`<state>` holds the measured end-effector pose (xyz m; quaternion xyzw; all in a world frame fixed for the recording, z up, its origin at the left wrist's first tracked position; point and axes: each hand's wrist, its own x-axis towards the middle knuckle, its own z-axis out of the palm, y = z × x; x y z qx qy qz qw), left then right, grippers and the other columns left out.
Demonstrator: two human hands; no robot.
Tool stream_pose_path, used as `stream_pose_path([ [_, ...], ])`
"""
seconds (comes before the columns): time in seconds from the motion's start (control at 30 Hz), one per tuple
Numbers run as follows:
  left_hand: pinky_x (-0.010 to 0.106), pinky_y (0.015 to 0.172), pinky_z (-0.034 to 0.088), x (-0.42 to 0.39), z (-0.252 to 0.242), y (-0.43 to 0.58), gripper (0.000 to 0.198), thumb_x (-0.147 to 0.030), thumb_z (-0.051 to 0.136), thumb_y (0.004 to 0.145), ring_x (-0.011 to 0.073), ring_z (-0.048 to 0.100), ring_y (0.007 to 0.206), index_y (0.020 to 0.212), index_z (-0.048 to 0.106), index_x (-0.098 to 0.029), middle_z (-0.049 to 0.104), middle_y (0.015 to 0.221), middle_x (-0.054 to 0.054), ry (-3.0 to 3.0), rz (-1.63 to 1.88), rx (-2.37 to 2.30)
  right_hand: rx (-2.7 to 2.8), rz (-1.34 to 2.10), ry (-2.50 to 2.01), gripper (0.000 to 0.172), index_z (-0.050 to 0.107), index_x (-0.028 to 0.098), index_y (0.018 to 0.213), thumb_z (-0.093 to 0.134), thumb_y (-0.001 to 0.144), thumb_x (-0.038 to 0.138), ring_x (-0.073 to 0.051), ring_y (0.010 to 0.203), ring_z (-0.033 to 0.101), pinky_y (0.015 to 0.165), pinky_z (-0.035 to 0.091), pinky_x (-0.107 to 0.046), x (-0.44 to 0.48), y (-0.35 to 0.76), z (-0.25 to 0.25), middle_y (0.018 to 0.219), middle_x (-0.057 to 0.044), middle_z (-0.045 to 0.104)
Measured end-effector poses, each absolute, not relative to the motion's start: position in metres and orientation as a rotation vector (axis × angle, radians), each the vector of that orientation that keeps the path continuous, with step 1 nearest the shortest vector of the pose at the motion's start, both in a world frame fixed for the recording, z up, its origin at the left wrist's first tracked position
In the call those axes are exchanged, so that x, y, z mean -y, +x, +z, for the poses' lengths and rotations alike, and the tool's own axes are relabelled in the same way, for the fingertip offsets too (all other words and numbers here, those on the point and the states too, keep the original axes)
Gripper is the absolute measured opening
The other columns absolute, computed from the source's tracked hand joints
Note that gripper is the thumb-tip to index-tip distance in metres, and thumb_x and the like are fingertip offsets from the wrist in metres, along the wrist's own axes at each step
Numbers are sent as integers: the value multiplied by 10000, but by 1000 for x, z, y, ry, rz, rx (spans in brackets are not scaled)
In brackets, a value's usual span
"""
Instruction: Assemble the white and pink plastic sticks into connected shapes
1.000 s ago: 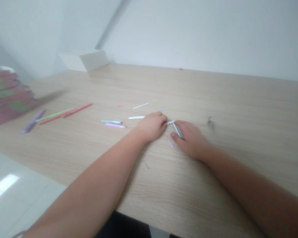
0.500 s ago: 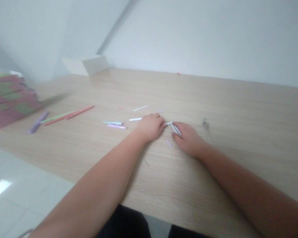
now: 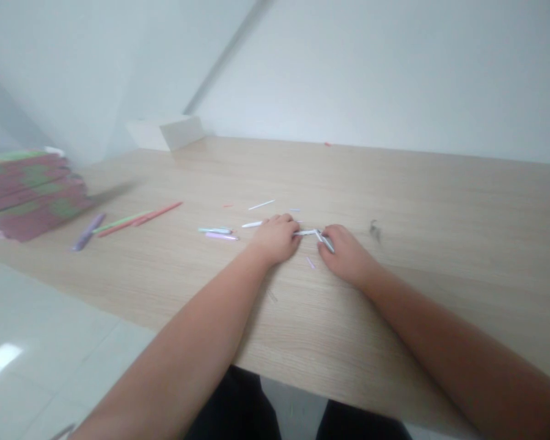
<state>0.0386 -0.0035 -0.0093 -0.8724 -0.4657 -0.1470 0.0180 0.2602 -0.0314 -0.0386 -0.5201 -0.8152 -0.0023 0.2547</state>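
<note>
Both my hands rest close together on the wooden table (image 3: 431, 201). My left hand (image 3: 277, 237) is closed in a pinch on a thin white pen part (image 3: 305, 232) that points toward the right hand. My right hand (image 3: 346, 256) is closed round a grey-white pen barrel (image 3: 327, 243), its tip meeting the white part. A small lilac piece (image 3: 310, 263) lies just below the gap between the hands. A white tube (image 3: 252, 224) lies left of my left hand's fingers.
Loose pen parts lie left of the hands: a teal piece (image 3: 215, 230), a lilac piece (image 3: 220, 236), a white stick (image 3: 261, 205). Farther left are red and green pens (image 3: 137, 219) and a purple pen (image 3: 88, 232). A stack of pink-green boxes (image 3: 27, 192) and a white box (image 3: 165, 131) stand at the left.
The hands have stayed together on the pen parts; the left hand has drawn a little left, baring more of the white part. The camera has shifted, so everything sits slightly lower and rightward.
</note>
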Motion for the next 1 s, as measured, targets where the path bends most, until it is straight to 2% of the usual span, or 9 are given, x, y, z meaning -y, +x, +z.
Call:
stream_pose_path([
  [0.27,412,1031,486,0,-11,33,291,-396,517,1024,264,629,1188,1199,711,-268,694,1237,74,-2712,-448,1423,2178,-25,-1474,140,649,179,1007,526,972,233,-281,1039,638,946,506,-403,26,262,-42,1065,-146,693],
  [1.0,459,1020,487,8,-18,34,340,-403,458,1033,291,642,1213,1231,689,-251,706,1285,85,-2538,-466,1565,2228,18,-1476,219,689,147,1081,524,997,263,-282,1058,661,954,503,-396,30,262,-40,1112,-169,727],
])
